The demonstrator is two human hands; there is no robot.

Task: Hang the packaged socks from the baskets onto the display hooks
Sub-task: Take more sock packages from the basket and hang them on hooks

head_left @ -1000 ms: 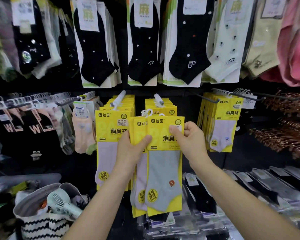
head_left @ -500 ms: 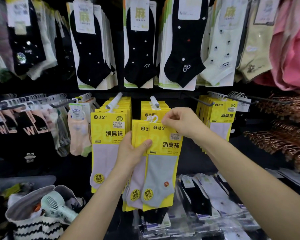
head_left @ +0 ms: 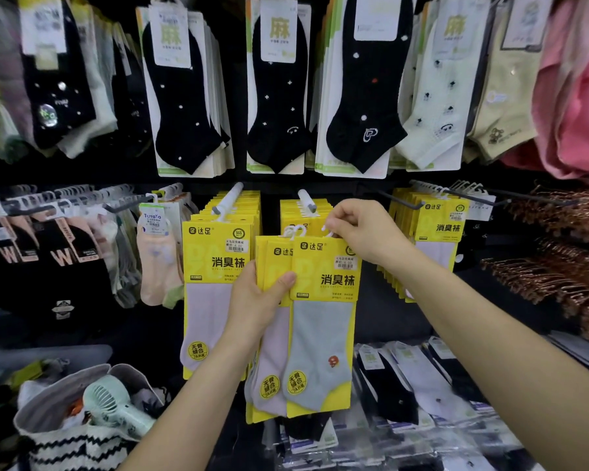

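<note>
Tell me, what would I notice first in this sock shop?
Probably the bright yellow sock packs in the middle, fanned out in the left hand while the right hand pinches a white hanger loop at their top. Above them hang black socks, and a mint green fan sits in a bag at bottom left.

**Hidden, cropped and blurred**

The left hand (head_left: 252, 300) covers the left edge of the held packs (head_left: 320, 300), so their count cannot be told. The right hand (head_left: 361, 232) hides the front pack's hanger loop. Packs behind on the middle hook (head_left: 306, 202) are mostly covered. The top row of socks (head_left: 276, 96) is cut by the upper edge. The far-left garments (head_left: 0, 96) are blurred. Price label (head_left: 344, 263) digits are too small to read. The bag (head_left: 68, 436) runs off the bottom.
</note>
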